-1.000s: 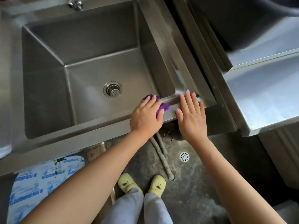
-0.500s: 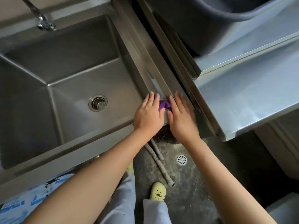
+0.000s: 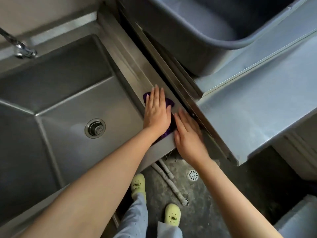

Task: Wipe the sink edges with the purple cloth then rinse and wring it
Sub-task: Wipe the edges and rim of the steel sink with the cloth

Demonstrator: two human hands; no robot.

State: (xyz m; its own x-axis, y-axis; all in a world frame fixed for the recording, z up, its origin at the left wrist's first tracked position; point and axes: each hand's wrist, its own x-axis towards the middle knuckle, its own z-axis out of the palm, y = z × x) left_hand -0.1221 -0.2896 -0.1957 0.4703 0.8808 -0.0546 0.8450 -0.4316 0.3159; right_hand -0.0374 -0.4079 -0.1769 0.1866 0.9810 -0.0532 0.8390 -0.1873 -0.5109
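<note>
1. One crumpled purple cloth point(image 3: 169, 102): on stainless steel sink's right edge point(image 3: 127, 66), under left hand point(image 3: 157, 113), pressed flat for wiping.
2. Right hand point(image 3: 187, 136): flat, fingers together, beside cloth, probably bracing.

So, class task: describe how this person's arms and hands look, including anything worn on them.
Both forearms are bare right up to the picture's edge: no sleeves in view. The left hand and right hand carry no gloves, and no rings, watch or bracelet show on the fingers or wrists. Fingernails look short and unpainted. Lower down, light grey-blue trousers and pale yellow-green clogs are worn.
</note>
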